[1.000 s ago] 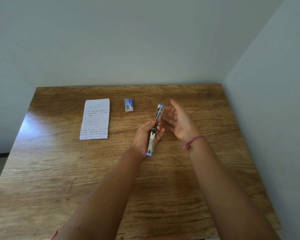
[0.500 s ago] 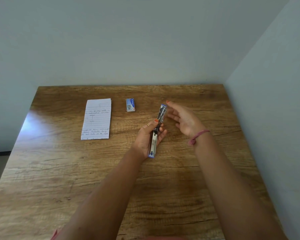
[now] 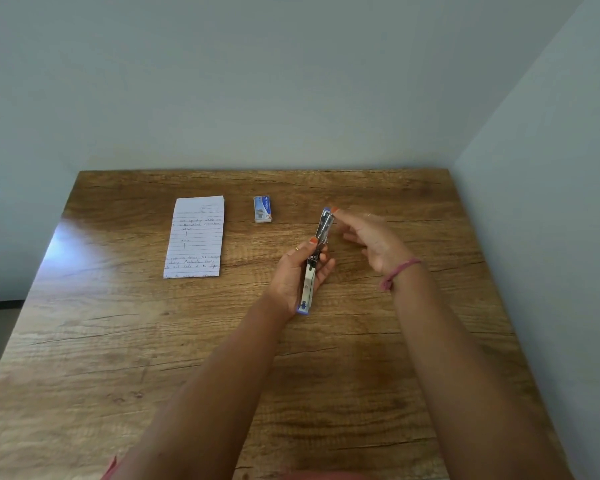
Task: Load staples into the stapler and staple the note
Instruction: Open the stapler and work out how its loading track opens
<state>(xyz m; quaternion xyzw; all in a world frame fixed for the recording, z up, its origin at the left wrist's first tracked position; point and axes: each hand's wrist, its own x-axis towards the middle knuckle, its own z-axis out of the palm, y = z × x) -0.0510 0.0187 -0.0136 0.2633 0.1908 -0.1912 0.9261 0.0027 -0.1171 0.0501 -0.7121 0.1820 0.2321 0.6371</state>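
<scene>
My left hand (image 3: 293,271) grips a metal stapler (image 3: 317,251) with blue ends, swung fully apart so it forms one long strip pointing away from me. My right hand (image 3: 371,240) is beside the stapler's far half, fingers spread, with one fingertip touching the blue far tip. A small blue staple box (image 3: 262,209) lies on the table beyond and left of the stapler. The lined handwritten note (image 3: 194,237) lies flat further left.
The wooden table (image 3: 118,341) fills the view, its far edge against a pale wall and its right edge against a second wall (image 3: 551,202). A pink band sits on my right wrist.
My right hand has turned palm-down and moved left, bringing a fingertip onto the stapler's far tip. My left hand has kept the stapler almost still.
</scene>
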